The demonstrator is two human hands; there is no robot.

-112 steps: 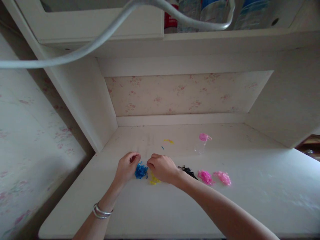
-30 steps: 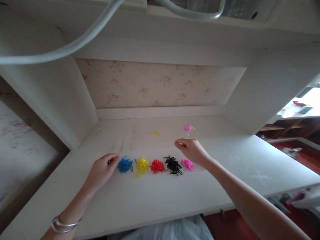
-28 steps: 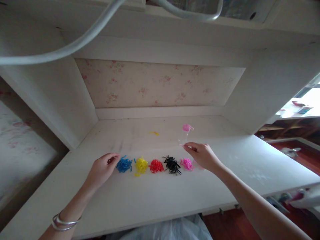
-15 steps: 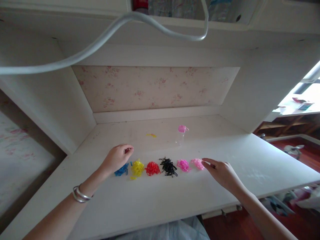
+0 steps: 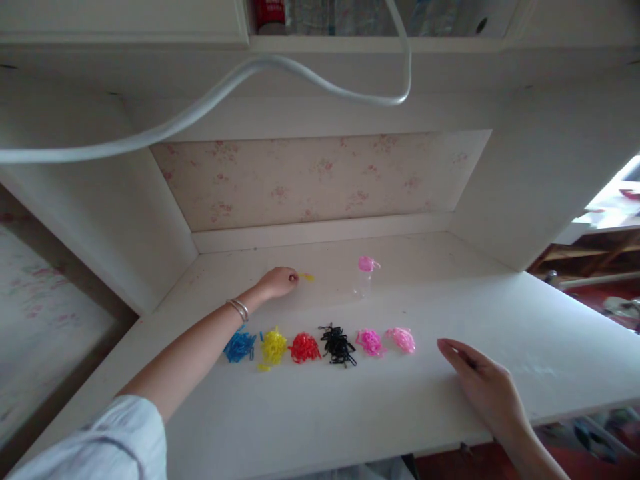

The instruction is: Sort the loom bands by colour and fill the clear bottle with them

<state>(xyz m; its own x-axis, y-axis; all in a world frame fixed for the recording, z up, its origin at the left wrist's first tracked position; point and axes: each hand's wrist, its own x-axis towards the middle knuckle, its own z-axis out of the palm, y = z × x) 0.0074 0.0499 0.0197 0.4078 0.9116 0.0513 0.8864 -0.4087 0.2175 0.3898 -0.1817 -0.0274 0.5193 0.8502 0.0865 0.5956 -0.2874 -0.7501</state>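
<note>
Left hand (image 5: 280,281) is touching a light, stretchy yellow band (image 5: 307,277), probably pinchable anywhere; I cannot tell whether its grip is holding it. Right hand (image 5: 483,387) is resting open, empty.

The fingertips of the left hand (image 5: 280,281) curl out of sight beside a yellow scrap (image 5: 307,277), so contact cannot be told, and the scrap is too small to identify. The right hand (image 5: 483,385) loses its forearm at the lower edge, the pale sleeve (image 5: 107,443) its shoulder at the bottom corner. A grey cable (image 5: 150,133) runs off the left edge, a red container (image 5: 263,9) on the upper shelf (image 5: 375,44) is cropped at the top, and a clear bottle (image 5: 363,287) all but vanishes against the worktop (image 5: 325,413)
</note>
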